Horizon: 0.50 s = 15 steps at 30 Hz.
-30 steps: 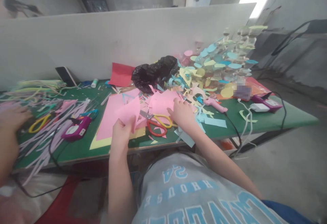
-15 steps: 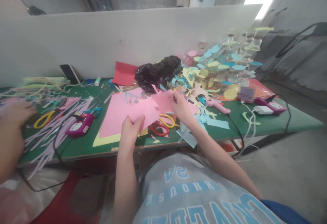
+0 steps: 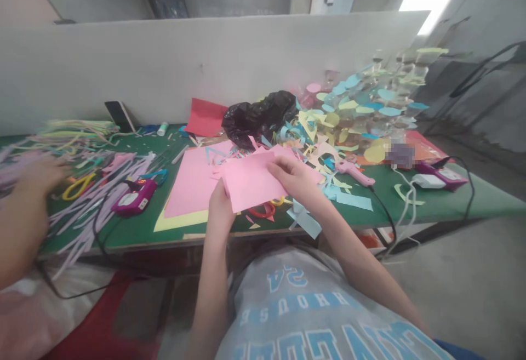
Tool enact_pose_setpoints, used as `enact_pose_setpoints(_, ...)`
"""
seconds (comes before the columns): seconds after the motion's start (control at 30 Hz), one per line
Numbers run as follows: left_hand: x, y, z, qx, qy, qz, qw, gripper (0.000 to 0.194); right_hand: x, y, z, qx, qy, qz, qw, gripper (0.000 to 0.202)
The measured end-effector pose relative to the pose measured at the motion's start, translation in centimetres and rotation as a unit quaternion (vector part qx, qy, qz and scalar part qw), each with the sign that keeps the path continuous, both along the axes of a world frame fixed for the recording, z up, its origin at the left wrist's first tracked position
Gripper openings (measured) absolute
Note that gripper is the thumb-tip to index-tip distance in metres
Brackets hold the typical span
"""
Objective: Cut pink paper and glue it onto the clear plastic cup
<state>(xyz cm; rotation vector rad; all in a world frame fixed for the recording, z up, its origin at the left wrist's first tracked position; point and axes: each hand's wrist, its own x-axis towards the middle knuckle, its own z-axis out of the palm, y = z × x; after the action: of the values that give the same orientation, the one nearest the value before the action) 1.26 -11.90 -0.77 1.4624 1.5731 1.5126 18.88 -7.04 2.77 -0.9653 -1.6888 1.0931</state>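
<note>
A pink sheet of paper point(image 3: 252, 182) is held up over the near part of the table. My left hand point(image 3: 222, 204) grips its left edge, with the fingers partly hidden behind it. My right hand point(image 3: 293, 173) closes on the upper right part, thumb on the front face. Under the held sheet, red scissors handles point(image 3: 262, 212) and a yellow handle point(image 3: 279, 201) partly show. A larger pink sheet point(image 3: 187, 182) lies flat to the left on top of a yellow sheet point(image 3: 176, 220).
Paper scraps point(image 3: 318, 135) and a black plastic bag point(image 3: 257, 119) lie behind my hands. A pink glue gun point(image 3: 355, 172) rests on the right. Cups with paper discs point(image 3: 370, 102) stand beyond. At left, a co-worker's hand point(image 3: 43, 176) is near purple strips point(image 3: 94, 206) and a purple box point(image 3: 135, 197).
My left hand has moved right and tucked behind the paper. The held pink paper now faces me as one sheet in front of both hands. The view has shifted slightly left.
</note>
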Motion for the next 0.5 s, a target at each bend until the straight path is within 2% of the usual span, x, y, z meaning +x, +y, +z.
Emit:
enact_pose_setpoints(0.1, 0.1, 0.0, 0.0, -0.011, -0.031, -0.001, 0.999, 0.047, -0.2, 0.0, -0.5, 0.002, -0.015, -0.02, 1.0, 0.023)
enact_pose_setpoints(0.2, 0.0, 0.0, -0.1, -0.057, -0.072, -0.008, 0.996, 0.051, -0.4, 0.3, -1.2, 0.0, -0.028, -0.044, 0.999, 0.021)
enact_pose_setpoints(0.33, 0.3, -0.3, 0.1, -0.096, -0.107, -0.041, 0.989, 0.052, -0.5, 0.5, -2.3, -0.048, 0.005, -0.006, 0.999, 0.023)
enact_pose_setpoints(0.5, 0.5, -0.2, -0.4, -0.091, -0.128, -0.072, 0.985, 0.05, -1.1, 0.6, -3.4, -0.055, 0.026, -0.051, 0.997, 0.023)
